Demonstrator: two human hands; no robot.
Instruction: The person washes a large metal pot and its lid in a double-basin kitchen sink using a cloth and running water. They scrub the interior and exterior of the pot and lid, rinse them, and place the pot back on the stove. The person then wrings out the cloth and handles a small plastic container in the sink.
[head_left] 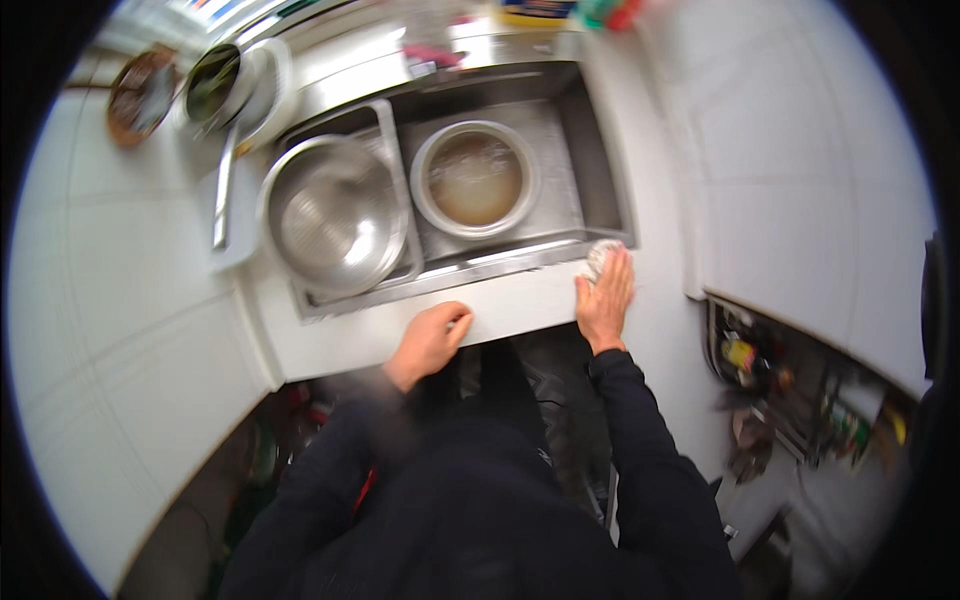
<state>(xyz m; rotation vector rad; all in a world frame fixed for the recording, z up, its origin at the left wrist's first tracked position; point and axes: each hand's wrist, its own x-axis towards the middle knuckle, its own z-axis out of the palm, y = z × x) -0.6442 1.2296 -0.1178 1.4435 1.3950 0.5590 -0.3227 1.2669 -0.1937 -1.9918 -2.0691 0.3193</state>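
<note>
My right hand (606,300) lies over a small whitish, rough-looking scrubbing pad (601,252), pressed to the counter at the sink's front right corner. Its fingers stretch forward over the pad, with the thumb apart. Near the counter's front edge, my left hand (432,342) is curled closed with nothing showing in it. Beyond both hands is the steel sink (572,190). A round pot (421,190) of cloudy brownish liquid stands in its basin. To the left, a large metal bowl (325,215) rests in or on a wire-rimmed rack (388,125).
White counter (530,300) runs around the sink. At the back left are a pan (232,98) with something green, its handle toward me, and a brown basket (135,98). Blurred bottles and packets line the back. Cluttered shelves (800,390) sit below the right counter.
</note>
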